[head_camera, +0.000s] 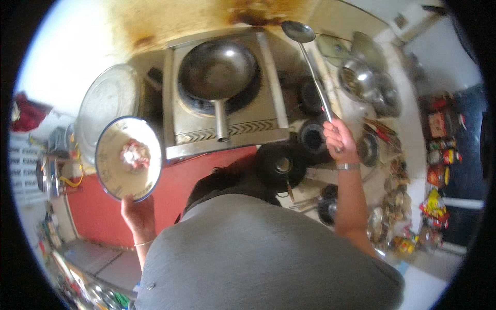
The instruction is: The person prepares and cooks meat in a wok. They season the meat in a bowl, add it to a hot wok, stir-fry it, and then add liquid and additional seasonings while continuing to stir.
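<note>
My left hand [137,217] grips the near rim of a white enamel basin [110,162] with a blue edge. A small heap of what looks like raw meat pieces [135,155] lies inside it. My right hand [341,139] is closed around the long handle of a metal ladle [316,77], whose bowl points away from me, right of the wok. Between my hands, farther off, a dark wok [217,73] with a tubular metal handle [220,120] rests on a stove [186,124]. Its inside shows no food.
A large round metal lid or tray [110,104] leans left of the stove. Metal bowls [358,79] and a glass lid [333,48] stand to the right. Below them are dark pots [312,133]. A red panel [104,213] fronts the counter; packaged goods [436,205] line the far right.
</note>
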Available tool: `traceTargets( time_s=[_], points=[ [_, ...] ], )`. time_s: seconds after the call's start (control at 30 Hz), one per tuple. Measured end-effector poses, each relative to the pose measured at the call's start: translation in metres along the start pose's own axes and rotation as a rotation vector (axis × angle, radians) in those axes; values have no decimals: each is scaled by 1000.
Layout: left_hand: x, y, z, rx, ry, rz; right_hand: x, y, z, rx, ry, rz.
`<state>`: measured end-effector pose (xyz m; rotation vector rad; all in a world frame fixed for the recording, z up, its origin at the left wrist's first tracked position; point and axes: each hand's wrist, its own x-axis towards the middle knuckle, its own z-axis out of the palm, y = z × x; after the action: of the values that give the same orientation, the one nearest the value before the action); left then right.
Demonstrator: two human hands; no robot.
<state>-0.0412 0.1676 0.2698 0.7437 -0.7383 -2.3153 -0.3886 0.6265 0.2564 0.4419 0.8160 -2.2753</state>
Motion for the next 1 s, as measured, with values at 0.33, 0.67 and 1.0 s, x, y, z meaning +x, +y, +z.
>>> traceTargets(
  time_s=[0.33, 0.67, 1.0],
  points=[
    [-8, 16, 11, 88, 0, -79, -66, -85, -72, -515, 476, -366],
    [4, 8, 3, -5, -122, -14, -80, -109, -93, -1006, 804, -583],
    [15, 13, 36, 110, -11, -1, -113, -172, -24, -1841, 1011, -948]
  ],
)
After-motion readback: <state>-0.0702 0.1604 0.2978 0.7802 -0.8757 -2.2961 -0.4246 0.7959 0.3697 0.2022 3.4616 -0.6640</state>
